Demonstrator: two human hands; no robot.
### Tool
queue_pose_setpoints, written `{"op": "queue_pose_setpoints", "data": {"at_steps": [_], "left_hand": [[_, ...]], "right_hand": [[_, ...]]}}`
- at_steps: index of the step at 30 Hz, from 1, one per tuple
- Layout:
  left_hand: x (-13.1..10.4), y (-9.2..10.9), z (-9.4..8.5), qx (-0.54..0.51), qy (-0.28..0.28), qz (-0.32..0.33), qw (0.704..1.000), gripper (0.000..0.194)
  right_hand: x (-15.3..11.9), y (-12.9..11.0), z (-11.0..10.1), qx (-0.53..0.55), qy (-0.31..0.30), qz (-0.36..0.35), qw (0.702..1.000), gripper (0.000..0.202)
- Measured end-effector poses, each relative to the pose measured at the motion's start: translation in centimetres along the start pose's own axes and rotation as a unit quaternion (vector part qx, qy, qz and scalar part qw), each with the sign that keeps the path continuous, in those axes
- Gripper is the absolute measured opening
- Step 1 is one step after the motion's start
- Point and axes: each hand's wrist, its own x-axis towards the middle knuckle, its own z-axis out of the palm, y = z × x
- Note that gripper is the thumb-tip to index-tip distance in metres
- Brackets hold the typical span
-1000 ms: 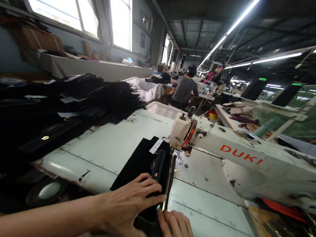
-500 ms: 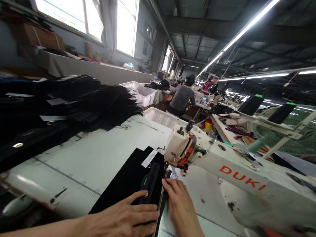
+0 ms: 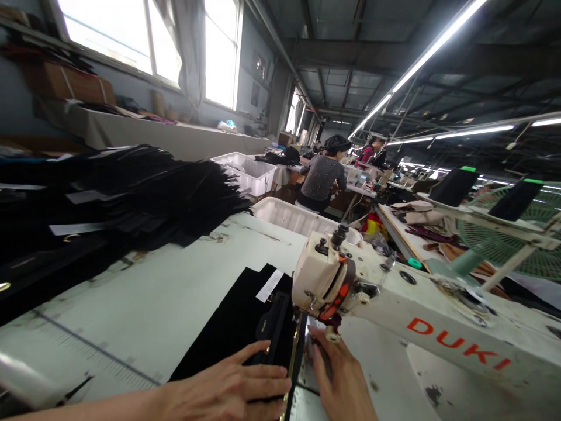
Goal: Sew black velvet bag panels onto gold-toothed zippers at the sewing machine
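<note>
Pressure from the left hand (image 3: 239,383) is best spread evenly: it lies open, fingers apart, over the black fabric panel (image 3: 219,330), index fingertip at the black tab (image 3: 265,327), the next fingers reaching the gold zipper (image 3: 293,348). Holding flat rather than pushing down hard should let the layers slide without wrinkling.

The right hand (image 3: 342,371) sits across the zipper, just beside the sewing machine head (image 3: 313,275), thumb and index finger bent; whether they pinch anything I cannot tell. So close in, those fingertips want care: the needle is hidden from this view, so they are safer to the side than in front of it.

The panel lies on the pale worktable (image 3: 184,298), its right edge running up to the machine head. Lining the zipper up straight there, with the tape flat, seems the main thing to watch. The white strip (image 3: 269,285) near the panel's far end sits close to the head too, and is better off clear of the stitch line. Further left, the heap of black pieces (image 3: 149,193) should not crowd the panel.
</note>
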Motion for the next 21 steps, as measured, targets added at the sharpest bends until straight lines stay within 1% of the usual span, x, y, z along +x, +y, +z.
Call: {"op": "queue_pose_setpoints", "data": {"at_steps": [2, 3, 6, 7, 9, 11, 13, 17, 19, 21], "left_hand": [[0.3, 0.3, -0.2, 0.012, -0.002, -0.004, 1.0, 0.06], [0.4, 0.3, -0.2, 0.015, -0.004, 0.0, 1.0, 0.058], [0.5, 0.3, 0.0, 0.025, -0.007, 0.009, 1.0, 0.053], [0.6, 0.3, 0.1, 0.03, -0.009, 0.007, 0.999, 0.052], [0.5, 0.1, 0.3, 0.034, -0.012, 0.007, 0.999, 0.053], [0.5, -0.1, 0.4, 0.023, -0.009, 0.016, 1.0, 0.056], [0.4, -0.3, 0.5, 0.009, -0.003, 0.027, 1.0, 0.059], [0.6, -0.4, 0.4, -0.01, -0.011, 0.033, 0.999, 0.058], [0.8, -0.2, 0.3, -0.014, -0.022, 0.028, 0.999, 0.057], [1.1, -0.2, 0.4, -0.01, -0.028, 0.031, 0.999, 0.056]], "right_hand": [[0.0, 0.2, -0.2, -0.016, 0.006, 0.023, 1.0, 0.03], [0.2, 0.3, -0.3, -0.028, 0.004, 0.02, 0.999, 0.029], [1.1, -0.1, -0.4, -0.047, -0.017, -0.009, 0.999, 0.017], [1.3, -0.3, -0.3, -0.055, -0.019, -0.02, 0.998, 0.02], [1.4, -0.8, 0.1, -0.073, -0.015, -0.04, 0.996, 0.036], [1.1, -1.3, 0.5, -0.098, -0.003, -0.041, 0.994, 0.045], [0.8, -1.8, 1.0, -0.115, 0.012, -0.021, 0.993, 0.04], [0.9, -2.7, 1.5, -0.114, 0.017, 0.044, 0.992, 0.016], [1.4, -2.9, 1.3, -0.104, 0.008, 0.081, 0.991, 0.013], [2.2, -2.8, 1.0, -0.1, -0.003, 0.116, 0.988, 0.015]]}}
